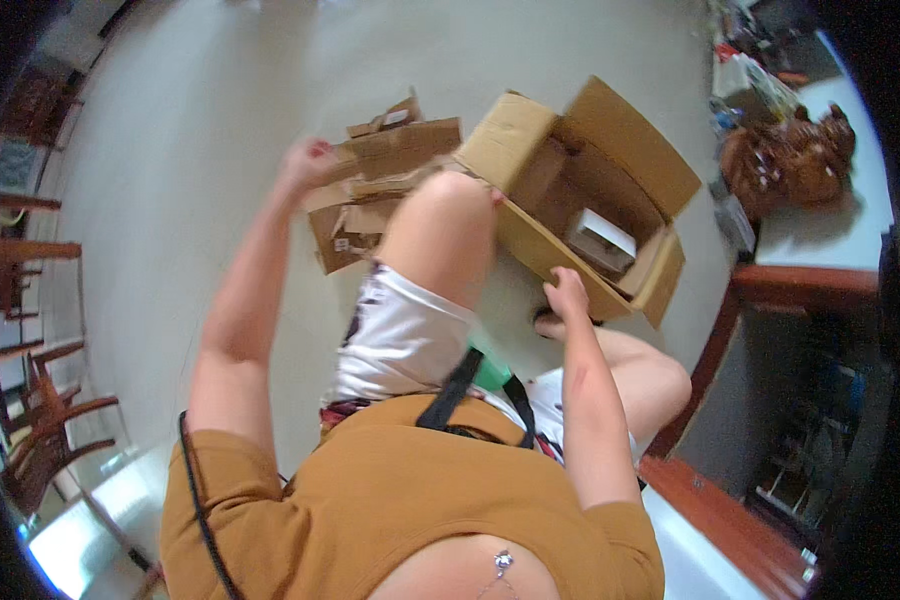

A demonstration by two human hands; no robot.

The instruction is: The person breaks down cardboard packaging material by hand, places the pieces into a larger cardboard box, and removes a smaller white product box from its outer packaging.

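My left hand [311, 163] is curled, blurred, at the left edge of the flattened cardboard pieces [412, 146] on the floor. Whether its fingers grip the cardboard cannot be told. An open cardboard box [532, 232] stands on the floor to the right of my raised knee, its flaps spread. Inside the box, towards its near right end, lies a small white-topped carton [606, 234]. My right hand [570, 294] is just beside the box's near wall, thumb and fingers slightly apart, with nothing visible in them. Contact with the wall is unclear.
My bent knee [450, 225] rises between the loose cardboard and the box. At right, a brown glossy carved figure [791, 161] sits on a white-topped surface [817, 244] with a reddish wooden edge. Wooden chairs [52, 420] line the left. A black cord [195, 487] crosses my left sleeve.
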